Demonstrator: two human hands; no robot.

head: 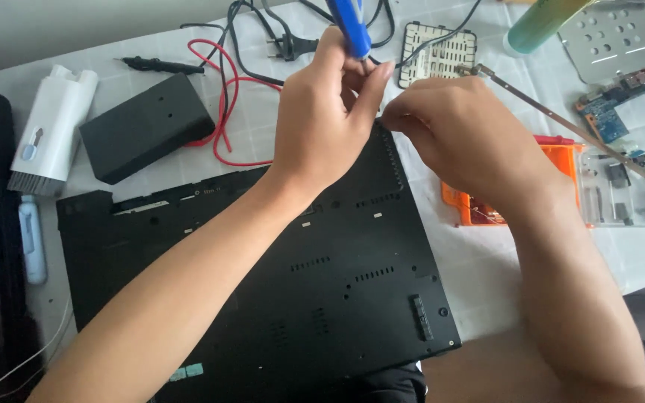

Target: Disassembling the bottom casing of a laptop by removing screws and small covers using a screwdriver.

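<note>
Head view looks down on a black upturned laptop lying bottom-up on the white desk. Left hand is closed around a blue-handled screwdriver, held upright above the laptop's far edge, near its right corner. Right hand is just beside it, fingers pinched narrow at the screwdriver's lower end; whether they grip a small part cannot be told. Behind the left forearm a black rectangular battery block rests on the desk beside red and black cables. A white cleaning brush tool lies further left. An orange plastic parts tray sits under the right wrist, with a blue-green circuit board beyond it.
</note>
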